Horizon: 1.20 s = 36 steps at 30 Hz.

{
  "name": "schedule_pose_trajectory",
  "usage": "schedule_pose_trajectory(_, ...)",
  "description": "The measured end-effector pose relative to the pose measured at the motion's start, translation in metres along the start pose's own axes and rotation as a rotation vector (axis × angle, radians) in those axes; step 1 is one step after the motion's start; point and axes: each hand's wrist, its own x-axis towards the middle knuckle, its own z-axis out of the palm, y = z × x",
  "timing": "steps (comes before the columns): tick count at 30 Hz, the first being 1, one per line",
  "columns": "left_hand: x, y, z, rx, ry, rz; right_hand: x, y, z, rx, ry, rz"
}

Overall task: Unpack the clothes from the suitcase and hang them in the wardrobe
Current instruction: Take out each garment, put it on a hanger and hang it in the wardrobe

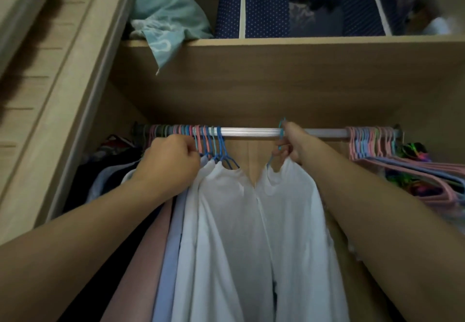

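A metal rail point(251, 131) runs across the wardrobe. My right hand point(294, 145) grips a light-blue hanger point(281, 126) hooked over the rail, with a white garment point(297, 221) hanging from it. My left hand point(171, 163) is curled around the necks of the blue and pink hangers point(214, 145) at the left, touching the hung white shirt point(221, 221). Pink, pale-blue and dark clothes point(161, 233) hang further left. The suitcase is out of view.
A bunch of bare pink and blue hangers point(370, 143) crowds the rail's right end. On the shelf point(276, 42) above sit a teal cloth point(166, 17) and a navy dotted storage bag point(302, 4). The wardrobe door frame point(63, 95) stands at left.
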Motion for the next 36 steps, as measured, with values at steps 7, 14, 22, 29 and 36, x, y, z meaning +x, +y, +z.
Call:
schedule_pose_trajectory(7,-0.006,-0.003,0.003,0.009,0.051,0.041,0.012,0.044,0.017,-0.337,-0.019,0.044)
schedule_pose_trajectory(14,-0.007,-0.003,0.000,-0.036,0.025,0.024,-0.006,0.049,0.031,-0.507,-0.052,-0.090)
schedule_pose_trajectory(22,-0.009,-0.002,-0.005,-0.097,-0.040,0.006,-0.044,0.044,0.111,-0.328,-0.424,-0.074)
schedule_pose_trajectory(29,-0.014,0.029,0.011,0.368,-0.367,0.143,-0.063,0.053,0.035,-0.987,-0.309,-0.369)
schedule_pose_trajectory(36,-0.030,0.073,0.041,0.501,-0.399,0.227,-0.109,0.036,-0.106,-2.112,0.427,-0.521)
